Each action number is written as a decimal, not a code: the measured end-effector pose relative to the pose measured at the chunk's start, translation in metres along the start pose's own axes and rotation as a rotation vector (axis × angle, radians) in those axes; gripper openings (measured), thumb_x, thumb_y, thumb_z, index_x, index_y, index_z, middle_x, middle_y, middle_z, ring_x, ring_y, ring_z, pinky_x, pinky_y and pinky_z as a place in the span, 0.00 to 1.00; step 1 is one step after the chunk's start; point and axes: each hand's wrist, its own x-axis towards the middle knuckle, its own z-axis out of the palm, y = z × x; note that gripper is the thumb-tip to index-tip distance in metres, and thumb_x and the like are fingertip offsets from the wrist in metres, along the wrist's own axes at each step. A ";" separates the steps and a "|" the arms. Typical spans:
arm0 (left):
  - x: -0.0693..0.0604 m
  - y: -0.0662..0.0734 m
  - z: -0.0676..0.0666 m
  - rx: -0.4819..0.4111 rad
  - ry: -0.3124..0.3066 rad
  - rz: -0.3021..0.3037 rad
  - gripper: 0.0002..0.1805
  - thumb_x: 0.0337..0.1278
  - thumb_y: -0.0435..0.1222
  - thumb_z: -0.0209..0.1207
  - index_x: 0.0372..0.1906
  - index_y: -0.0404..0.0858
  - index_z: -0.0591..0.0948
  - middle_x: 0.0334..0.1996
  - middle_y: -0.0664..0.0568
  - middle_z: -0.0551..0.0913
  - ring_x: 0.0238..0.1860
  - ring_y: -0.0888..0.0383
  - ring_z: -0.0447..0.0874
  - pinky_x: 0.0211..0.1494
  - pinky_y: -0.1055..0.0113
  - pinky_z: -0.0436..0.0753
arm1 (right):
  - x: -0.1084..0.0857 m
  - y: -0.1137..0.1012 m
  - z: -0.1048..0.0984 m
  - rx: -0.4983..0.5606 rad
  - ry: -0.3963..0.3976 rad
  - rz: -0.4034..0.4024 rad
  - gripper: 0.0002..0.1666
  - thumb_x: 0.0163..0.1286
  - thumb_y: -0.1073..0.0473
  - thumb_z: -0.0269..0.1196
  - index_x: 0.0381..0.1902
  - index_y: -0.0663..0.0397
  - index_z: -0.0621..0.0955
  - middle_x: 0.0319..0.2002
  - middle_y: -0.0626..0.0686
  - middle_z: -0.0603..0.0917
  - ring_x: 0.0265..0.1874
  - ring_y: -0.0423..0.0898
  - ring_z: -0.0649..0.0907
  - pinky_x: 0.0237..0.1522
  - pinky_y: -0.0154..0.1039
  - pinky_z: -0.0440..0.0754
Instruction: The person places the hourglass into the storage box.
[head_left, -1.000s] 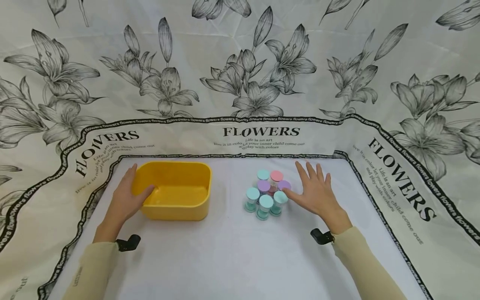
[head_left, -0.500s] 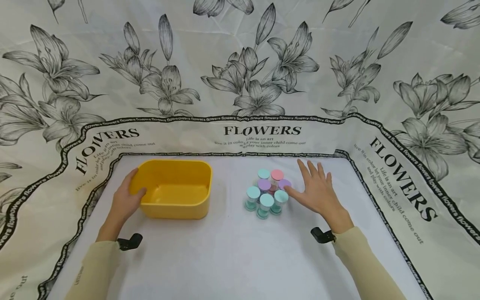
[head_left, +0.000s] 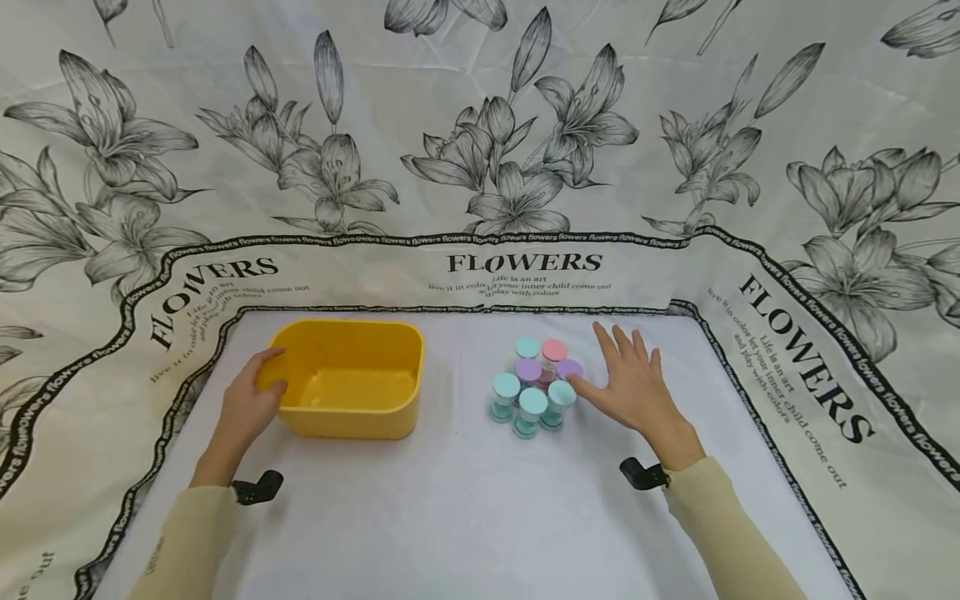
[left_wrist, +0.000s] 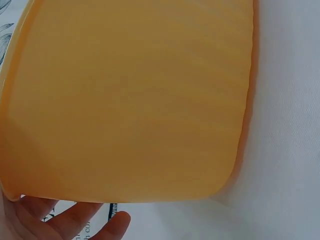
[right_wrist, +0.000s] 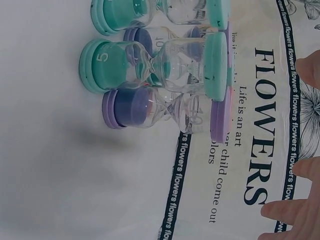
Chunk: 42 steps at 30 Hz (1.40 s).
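Note:
A yellow plastic tub (head_left: pixel 352 423) stands on the left of the white table; its side fills most of the left wrist view. My left hand (head_left: pixel 246 407) grips its left end, thumb at the rim and fingers outside the wall. To the right stand several small hourglasses in a tight upright cluster: teal ones (head_left: pixel 532 404), purple ones (head_left: pixel 527 370) and a pink one (head_left: pixel 554 350). My right hand (head_left: pixel 637 402) is spread beside them, holding nothing. In the right wrist view, a teal hourglass (right_wrist: pixel 107 67) marked 5 stands before a purple one (right_wrist: pixel 132 106), with my thumb apart from both.
A white cloth (head_left: pixel 450 517) covers the table. Behind and at both sides hangs a flower-printed fabric (head_left: pixel 420 192) with a black lettered border. Small black wrist cameras (head_left: pixel 258 487) are strapped to both wrists.
The left hand's fingers have drawn in and curled at the tub's left rim. The tub and hourglasses stand almost the same, and the right hand has barely moved.

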 end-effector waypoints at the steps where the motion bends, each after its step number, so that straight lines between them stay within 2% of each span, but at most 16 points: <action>1: -0.001 0.000 0.000 0.010 0.001 0.002 0.33 0.68 0.31 0.50 0.77 0.38 0.64 0.78 0.33 0.62 0.75 0.30 0.61 0.73 0.32 0.66 | 0.000 0.000 0.000 -0.001 0.000 0.000 0.61 0.66 0.24 0.57 0.83 0.52 0.51 0.79 0.72 0.56 0.78 0.78 0.49 0.69 0.84 0.44; 4: -0.001 0.000 -0.001 0.011 0.003 0.002 0.35 0.67 0.31 0.50 0.79 0.38 0.61 0.77 0.31 0.62 0.74 0.30 0.63 0.71 0.33 0.68 | 0.000 0.000 0.000 -0.001 -0.007 0.002 0.61 0.66 0.24 0.57 0.83 0.51 0.51 0.79 0.71 0.55 0.78 0.77 0.49 0.69 0.84 0.44; 9: -0.001 0.000 -0.004 0.007 0.012 0.002 0.40 0.65 0.30 0.48 0.82 0.39 0.52 0.72 0.26 0.66 0.65 0.30 0.72 0.63 0.35 0.76 | 0.001 -0.002 -0.001 0.004 -0.023 0.005 0.61 0.66 0.23 0.56 0.84 0.51 0.50 0.80 0.71 0.54 0.78 0.76 0.49 0.69 0.83 0.43; 12: -0.001 0.001 -0.006 0.060 0.038 -0.016 0.37 0.65 0.32 0.47 0.80 0.33 0.58 0.67 0.25 0.71 0.60 0.31 0.77 0.57 0.39 0.81 | 0.001 -0.002 -0.001 0.001 -0.023 0.004 0.61 0.66 0.23 0.56 0.84 0.51 0.51 0.79 0.71 0.55 0.78 0.76 0.50 0.69 0.84 0.43; 17: 0.000 0.007 -0.009 0.129 0.107 -0.081 0.27 0.65 0.36 0.50 0.65 0.26 0.75 0.55 0.27 0.81 0.49 0.35 0.83 0.43 0.50 0.87 | 0.001 -0.002 -0.002 0.001 -0.023 0.005 0.61 0.66 0.24 0.56 0.83 0.52 0.51 0.79 0.71 0.55 0.78 0.76 0.50 0.69 0.84 0.43; 22: -0.001 0.011 -0.010 0.144 0.164 -0.117 0.24 0.68 0.41 0.51 0.58 0.26 0.80 0.45 0.31 0.86 0.37 0.43 0.86 0.30 0.67 0.80 | 0.001 -0.002 -0.001 0.003 -0.027 0.005 0.61 0.66 0.23 0.56 0.83 0.52 0.51 0.79 0.71 0.55 0.78 0.77 0.50 0.70 0.83 0.43; 27: -0.004 0.013 -0.013 0.194 0.214 -0.113 0.24 0.69 0.44 0.51 0.52 0.27 0.83 0.37 0.34 0.86 0.28 0.47 0.83 0.24 0.68 0.76 | 0.002 -0.002 -0.001 0.008 -0.031 0.002 0.62 0.66 0.23 0.56 0.83 0.52 0.51 0.79 0.71 0.55 0.78 0.77 0.50 0.70 0.83 0.43; 30: -0.004 0.014 -0.015 0.204 0.224 -0.110 0.24 0.69 0.44 0.51 0.52 0.27 0.83 0.37 0.35 0.85 0.30 0.46 0.81 0.30 0.61 0.78 | 0.003 0.000 -0.001 0.016 -0.024 -0.002 0.62 0.66 0.24 0.57 0.83 0.52 0.51 0.79 0.71 0.56 0.78 0.76 0.50 0.70 0.82 0.45; 31: -0.003 0.014 -0.015 0.196 0.225 -0.110 0.24 0.69 0.44 0.51 0.52 0.27 0.83 0.37 0.34 0.85 0.32 0.44 0.80 0.38 0.56 0.80 | 0.004 0.001 0.000 0.020 -0.020 -0.003 0.62 0.66 0.24 0.58 0.83 0.52 0.51 0.79 0.71 0.56 0.78 0.76 0.51 0.70 0.82 0.46; 33: -0.003 0.012 -0.013 0.173 0.230 -0.114 0.25 0.69 0.45 0.51 0.52 0.27 0.83 0.38 0.33 0.85 0.35 0.42 0.80 0.51 0.46 0.77 | 0.004 0.003 0.000 0.036 -0.015 -0.008 0.61 0.66 0.25 0.59 0.83 0.51 0.51 0.79 0.70 0.56 0.78 0.76 0.51 0.71 0.81 0.48; 34: -0.004 0.012 -0.013 0.167 0.232 -0.119 0.25 0.69 0.45 0.50 0.52 0.27 0.83 0.39 0.33 0.85 0.36 0.42 0.80 0.52 0.44 0.75 | 0.004 0.003 0.001 0.049 -0.016 -0.012 0.61 0.66 0.26 0.60 0.84 0.51 0.51 0.79 0.70 0.56 0.78 0.75 0.51 0.71 0.81 0.49; 36: -0.004 0.009 -0.011 0.160 0.235 -0.124 0.25 0.69 0.45 0.50 0.52 0.27 0.83 0.38 0.33 0.86 0.33 0.43 0.81 0.53 0.45 0.78 | 0.003 0.003 0.002 0.079 -0.024 -0.025 0.61 0.66 0.27 0.61 0.84 0.50 0.51 0.80 0.69 0.56 0.79 0.75 0.51 0.70 0.81 0.51; 37: -0.005 0.008 -0.011 0.155 0.228 -0.130 0.26 0.69 0.46 0.50 0.52 0.27 0.83 0.38 0.34 0.86 0.31 0.44 0.82 0.49 0.49 0.82 | 0.003 0.003 0.003 0.095 -0.029 -0.032 0.61 0.66 0.28 0.62 0.84 0.49 0.50 0.80 0.69 0.56 0.79 0.74 0.51 0.70 0.80 0.53; 38: -0.005 0.007 -0.011 0.150 0.219 -0.134 0.26 0.69 0.46 0.50 0.52 0.27 0.83 0.38 0.34 0.86 0.29 0.47 0.83 0.40 0.56 0.84 | 0.003 0.002 0.003 0.106 -0.031 -0.039 0.61 0.66 0.29 0.62 0.84 0.49 0.50 0.80 0.69 0.56 0.79 0.73 0.52 0.70 0.80 0.54; 40: -0.006 0.006 -0.012 0.127 0.195 -0.133 0.27 0.69 0.46 0.49 0.54 0.27 0.82 0.38 0.33 0.86 0.23 0.51 0.85 0.25 0.64 0.84 | 0.003 0.000 0.004 0.130 -0.029 -0.054 0.60 0.66 0.31 0.64 0.84 0.49 0.51 0.80 0.68 0.56 0.79 0.71 0.54 0.71 0.78 0.57; 42: -0.006 0.006 -0.013 0.094 0.167 -0.132 0.27 0.70 0.47 0.49 0.55 0.27 0.81 0.39 0.33 0.86 0.19 0.54 0.86 0.21 0.67 0.83 | 0.004 -0.002 0.004 0.150 -0.026 -0.063 0.59 0.66 0.33 0.65 0.84 0.49 0.52 0.80 0.67 0.57 0.79 0.70 0.56 0.72 0.76 0.58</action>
